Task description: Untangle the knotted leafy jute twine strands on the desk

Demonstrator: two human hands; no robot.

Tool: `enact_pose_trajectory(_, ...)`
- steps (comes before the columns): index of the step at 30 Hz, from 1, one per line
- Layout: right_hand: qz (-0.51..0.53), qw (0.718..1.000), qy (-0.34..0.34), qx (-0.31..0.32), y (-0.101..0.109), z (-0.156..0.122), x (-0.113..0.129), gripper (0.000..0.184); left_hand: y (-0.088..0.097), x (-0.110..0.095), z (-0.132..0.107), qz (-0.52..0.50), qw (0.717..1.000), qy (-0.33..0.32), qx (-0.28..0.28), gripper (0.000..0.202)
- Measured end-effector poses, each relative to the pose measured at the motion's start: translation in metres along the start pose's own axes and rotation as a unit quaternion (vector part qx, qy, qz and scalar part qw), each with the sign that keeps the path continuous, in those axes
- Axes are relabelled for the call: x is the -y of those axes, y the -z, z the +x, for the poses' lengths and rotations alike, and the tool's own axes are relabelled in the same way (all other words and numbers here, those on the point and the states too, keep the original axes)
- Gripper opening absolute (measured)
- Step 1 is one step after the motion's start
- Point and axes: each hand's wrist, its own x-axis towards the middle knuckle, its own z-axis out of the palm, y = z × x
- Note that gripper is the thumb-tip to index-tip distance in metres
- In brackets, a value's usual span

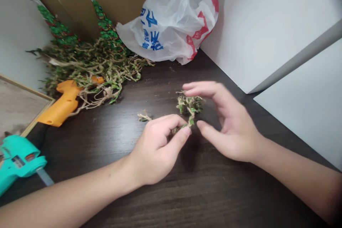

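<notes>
A small sprig of twine vine with green leaves [189, 107] lies on the table, one end running under the fingertips of my left hand [157, 148]. Its thumb and fingers pinch that end near the leaves. My right hand [227, 123] is blurred, with its fingers spread and curved around the sprig's far side, and it seems not to touch it. A short loose strand of twine [144, 117] sticks out to the left of my left hand.
A heap of twine vines [91, 71] with green-beaded cones [104, 21] sits at the back left, beside an orange glue gun [62, 103]. A teal glue gun [20, 160] lies at the left edge of the dark wood table [112, 146]. A white plastic bag [171, 21] and white boards [267, 25] stand behind.
</notes>
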Motion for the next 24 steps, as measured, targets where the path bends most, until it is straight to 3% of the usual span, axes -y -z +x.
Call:
enact_pose_trajectory(3, -0.007, 0.997, -0.009, 0.081, 0.000, -0.001, -0.003, 0.045, 0.002, 0.002, 0.001, -0.137, 0.989, 0.036, 0.036, 0.025)
enact_pose_trajectory(8, 0.074, 0.988, -0.132, 0.012, -0.001, 0.005, -0.014, 0.026, 0.006, 0.001, 0.006, -0.308, 0.942, 0.130, 0.039, 0.022)
enact_pose_trajectory(12, 0.048, 0.986, -0.159, -0.005, 0.004, 0.011, -0.021, 0.023, 0.011, -0.003, 0.016, -0.429, 0.884, 0.180, -0.041, 0.026)
enact_pose_trajectory(16, -0.037, 0.986, -0.160, 0.013, 0.007, 0.011, -0.022, 0.013, 0.017, -0.006, 0.027, -0.482, 0.839, 0.213, -0.138, 0.029)
enact_pose_trajectory(19, -0.072, 0.989, -0.126, 0.043, 0.004, 0.009, -0.019, 0.011, 0.016, -0.005, 0.028, -0.473, 0.843, 0.203, -0.157, 0.027)
enact_pose_trajectory(24, -0.084, 0.989, -0.104, 0.060, -0.003, 0.005, -0.011, 0.013, 0.009, 0.001, 0.017, -0.321, 0.929, 0.126, -0.137, 0.018)
